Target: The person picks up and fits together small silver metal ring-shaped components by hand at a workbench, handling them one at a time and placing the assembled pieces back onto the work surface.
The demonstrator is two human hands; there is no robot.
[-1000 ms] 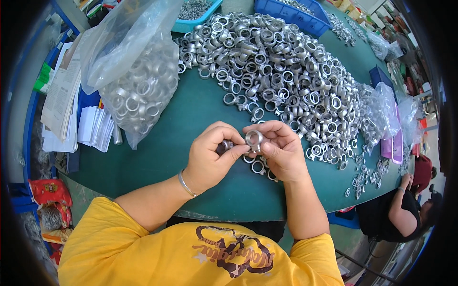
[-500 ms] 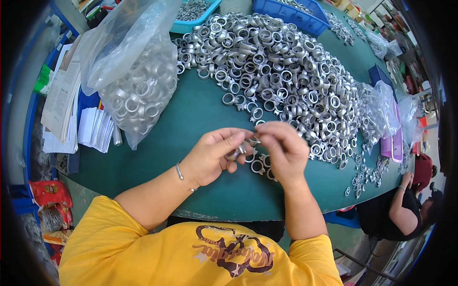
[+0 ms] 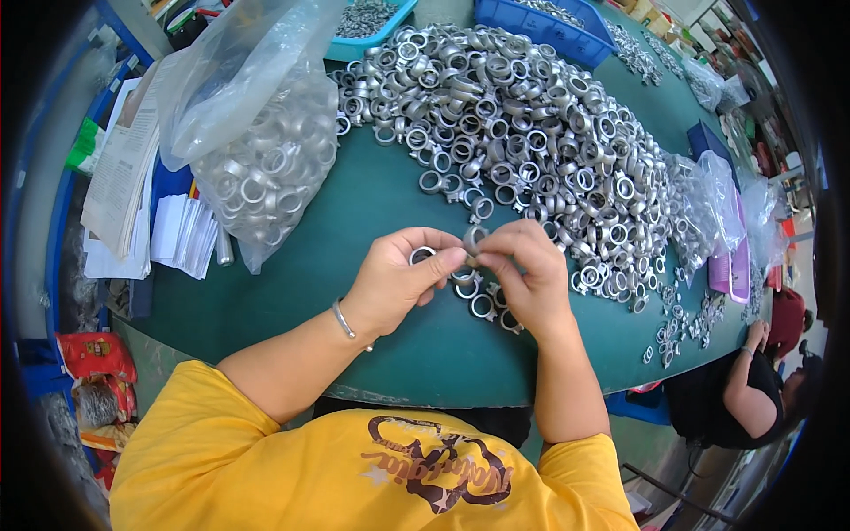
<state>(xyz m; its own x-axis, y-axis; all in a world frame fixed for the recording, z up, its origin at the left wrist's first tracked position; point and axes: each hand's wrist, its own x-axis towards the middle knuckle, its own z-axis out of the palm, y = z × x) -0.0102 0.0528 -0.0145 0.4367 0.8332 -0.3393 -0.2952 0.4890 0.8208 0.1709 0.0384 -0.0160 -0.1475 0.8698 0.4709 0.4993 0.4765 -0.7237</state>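
My left hand [image 3: 397, 281] and my right hand [image 3: 529, 273] meet fingertip to fingertip above the green table, in front of the heap. Pinched between the fingertips of both is a silver metal ring clamp [image 3: 475, 236], with a small piece at its lower end partly hidden by the fingers. Another metal ring [image 3: 422, 255] shows in the gap between my left thumb and forefinger; whether that hand holds it or it lies beneath, I cannot tell. Several loose ring clamps [image 3: 482, 306] lie on the table just below and between the hands.
A large heap of ring clamps [image 3: 531, 133] spreads over the green table [image 3: 292, 327]. To the left stand a clear plastic bag of rings [image 3: 266, 168] and papers [image 3: 124, 177]. Blue trays [image 3: 549, 26] sit at the back. Smaller parts [image 3: 677, 327] and a person [image 3: 744, 389] are at the right.
A ring clamp now stands upright between the fingertips of both hands. The metal pieces seen in my left palm and fingers before no longer show there. The hands stay nearly in place.
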